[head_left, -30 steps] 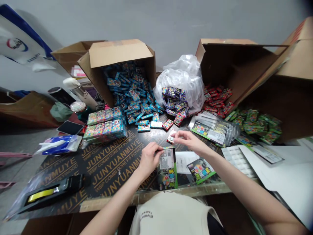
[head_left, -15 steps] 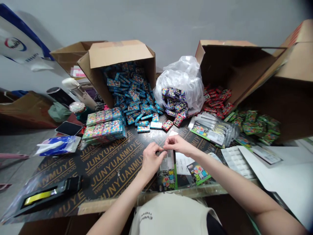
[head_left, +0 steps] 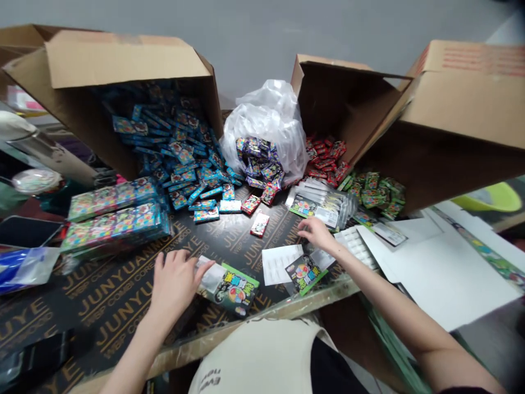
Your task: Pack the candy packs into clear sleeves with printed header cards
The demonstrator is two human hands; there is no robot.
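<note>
My left hand [head_left: 174,287] lies with fingers spread on the near end of a green-edged printed card pack [head_left: 235,290], which sits flat on the black plywood board [head_left: 110,290]. My right hand [head_left: 318,232] hangs over the board holding nothing, its fingertips just above a white paper sheet [head_left: 281,264]. Beside that sheet lies a smaller green-edged card [head_left: 303,273], close under my right wrist. A small red-and-white packet [head_left: 260,224] rests on the board between my hands, farther forward.
Tipped cardboard boxes [head_left: 131,60] spill blue packets, and another box [head_left: 348,98] spills red ones. A plastic bag [head_left: 266,120] holds purple packets. Shrink-wrapped stacks [head_left: 115,219] stand left; green packets [head_left: 377,194] and white sheets [head_left: 447,273] lie right. The board's front edge runs close to my body.
My hands have parted; the left moved left and the right moved forward. The green-edged pack now lies flat, the small packet is on the board, and the view has swung left.
</note>
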